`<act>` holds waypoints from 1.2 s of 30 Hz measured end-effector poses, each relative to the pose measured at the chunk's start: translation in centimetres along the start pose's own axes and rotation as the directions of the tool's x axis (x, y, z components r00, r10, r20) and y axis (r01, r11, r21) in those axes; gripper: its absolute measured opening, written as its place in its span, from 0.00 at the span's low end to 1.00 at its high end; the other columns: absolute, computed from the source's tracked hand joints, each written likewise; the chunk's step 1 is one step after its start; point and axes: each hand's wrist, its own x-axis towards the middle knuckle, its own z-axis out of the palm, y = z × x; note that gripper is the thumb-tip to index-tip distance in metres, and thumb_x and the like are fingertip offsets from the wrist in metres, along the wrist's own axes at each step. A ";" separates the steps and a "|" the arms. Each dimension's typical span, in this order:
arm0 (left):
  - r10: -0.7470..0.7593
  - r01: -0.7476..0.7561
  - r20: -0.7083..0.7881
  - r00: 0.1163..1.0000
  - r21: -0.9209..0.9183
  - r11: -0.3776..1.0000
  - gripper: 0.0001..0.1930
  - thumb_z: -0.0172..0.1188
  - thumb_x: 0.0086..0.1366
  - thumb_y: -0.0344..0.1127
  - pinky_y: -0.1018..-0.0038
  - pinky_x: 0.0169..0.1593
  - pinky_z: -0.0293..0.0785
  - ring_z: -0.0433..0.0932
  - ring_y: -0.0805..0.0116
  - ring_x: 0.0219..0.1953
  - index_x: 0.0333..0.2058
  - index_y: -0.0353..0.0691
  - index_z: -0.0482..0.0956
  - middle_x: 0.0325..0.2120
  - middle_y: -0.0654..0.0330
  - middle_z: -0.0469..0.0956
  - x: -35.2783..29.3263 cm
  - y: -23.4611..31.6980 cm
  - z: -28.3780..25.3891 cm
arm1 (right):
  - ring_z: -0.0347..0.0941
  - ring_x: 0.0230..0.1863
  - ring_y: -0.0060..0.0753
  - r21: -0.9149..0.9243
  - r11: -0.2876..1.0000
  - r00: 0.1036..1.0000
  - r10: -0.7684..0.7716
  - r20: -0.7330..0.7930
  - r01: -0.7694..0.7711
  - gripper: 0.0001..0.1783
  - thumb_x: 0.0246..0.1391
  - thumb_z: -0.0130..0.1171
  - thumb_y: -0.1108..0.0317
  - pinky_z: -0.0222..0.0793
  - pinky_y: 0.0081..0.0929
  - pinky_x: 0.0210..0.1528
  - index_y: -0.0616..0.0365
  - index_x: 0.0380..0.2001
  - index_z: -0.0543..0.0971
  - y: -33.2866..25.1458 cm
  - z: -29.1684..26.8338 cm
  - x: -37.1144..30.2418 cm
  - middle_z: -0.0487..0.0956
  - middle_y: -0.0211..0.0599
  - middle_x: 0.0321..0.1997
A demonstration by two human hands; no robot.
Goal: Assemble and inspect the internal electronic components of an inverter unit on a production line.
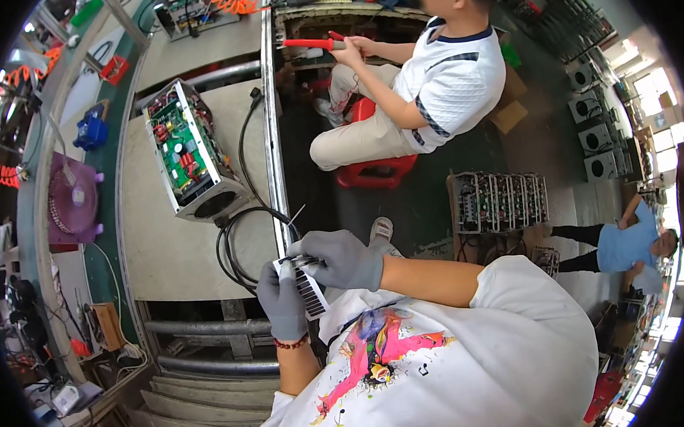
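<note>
1. The pale work board (172, 255) took up the most room, a metal rail running down its right edge.
2. Across that rail I saw a seated co-worker (451, 79) turned toward the bench, both hands on a long red tool (309, 44).
3. On the floor side, well apart from the bench, stood a row of open-framed electronic units (502, 200).
4. Under the co-worker was a red stool (375, 174).
5. On the board sat a metal-cased unit (218, 197), its open side showing a green circuit board packed with parts.
6. A black cable (225, 253) lay coiled between that unit and the worker's hands, some loops hanging past the rail.
7. The right hand (344, 261), in a grey glove, had its fingers curled in at the sheet's upper end; I couldn't tell what they pinched.
8. The left hand (283, 300), gloved alike, was grasping the sheet between thumb and fingers.
9. Smallest was that white sheet with black bars (310, 297), held tilted just in front of the worker's shirt, near the rail.
</note>
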 end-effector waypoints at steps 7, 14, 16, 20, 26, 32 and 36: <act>0.117 -0.116 0.039 0.992 -0.014 0.993 0.06 0.48 0.62 0.29 0.81 0.28 0.60 0.62 0.82 0.25 0.28 0.33 0.71 0.21 0.67 0.69 0.0 0.0 1.2 | 0.75 0.28 0.42 -0.110 0.990 0.992 -0.093 -0.087 0.083 0.14 0.43 0.59 0.71 0.73 0.33 0.29 0.52 0.38 0.77 -1.0 -1.6 -0.9 0.75 0.38 0.30; 0.200 -0.205 0.151 0.968 0.016 0.979 0.06 0.50 0.63 0.30 0.79 0.29 0.63 0.65 0.80 0.27 0.31 0.32 0.73 0.23 0.64 0.72 -1.0 3.7 2.6 | 0.76 0.26 0.39 -0.235 0.943 0.951 -0.273 -0.148 0.234 0.20 0.36 0.61 0.78 0.72 0.28 0.25 0.55 0.38 0.77 -2.8 -4.3 -0.9 0.78 0.37 0.32; 0.201 -0.209 0.135 0.970 0.048 0.977 0.07 0.52 0.63 0.31 0.78 0.30 0.65 0.68 0.79 0.27 0.34 0.32 0.75 0.23 0.64 0.73 -0.7 3.0 2.6 | 0.75 0.24 0.38 -0.146 0.949 0.937 -0.304 -0.171 0.281 0.19 0.37 0.62 0.78 0.71 0.26 0.24 0.55 0.37 0.77 -2.0 -4.4 -0.5 0.77 0.37 0.30; 0.163 -0.172 0.117 0.980 0.075 0.982 0.07 0.51 0.63 0.31 0.80 0.28 0.64 0.67 0.81 0.25 0.28 0.34 0.73 0.20 0.66 0.72 -0.8 2.7 2.9 | 0.74 0.22 0.32 -0.095 0.990 0.967 -0.125 -0.220 0.107 0.13 0.45 0.60 0.74 0.71 0.24 0.26 0.58 0.38 0.77 -2.6 -3.5 -1.4 0.77 0.39 0.28; 0.173 -0.184 0.147 0.974 0.071 0.980 0.07 0.52 0.63 0.32 0.79 0.28 0.65 0.67 0.80 0.24 0.30 0.34 0.73 0.20 0.66 0.72 0.0 1.0 2.3 | 0.71 0.25 0.18 0.145 0.974 0.970 0.197 -0.145 -0.176 0.13 0.50 0.58 0.71 0.70 0.21 0.29 0.63 0.40 0.76 -2.3 -3.6 -1.3 0.78 0.37 0.27; -0.005 0.032 0.244 0.970 -0.108 0.994 0.05 0.54 0.61 0.31 0.80 0.32 0.67 0.70 0.79 0.27 0.33 0.35 0.74 0.25 0.65 0.73 0.9 2.9 2.4 | 0.72 0.28 0.17 0.281 0.934 0.958 0.261 -0.118 -0.220 0.13 0.51 0.57 0.71 0.71 0.20 0.33 0.63 0.41 0.76 -1.6 -3.2 -0.5 0.79 0.35 0.29; -0.126 0.247 0.377 0.918 -0.292 0.924 0.09 0.53 0.60 0.30 0.79 0.37 0.68 0.71 0.78 0.32 0.39 0.36 0.72 0.30 0.65 0.73 1.3 2.1 1.7 | 0.67 0.27 0.13 0.323 0.917 0.948 0.289 -0.133 -0.234 0.12 0.52 0.56 0.73 0.68 0.17 0.32 0.62 0.41 0.77 -1.0 -2.3 -0.3 0.76 0.31 0.28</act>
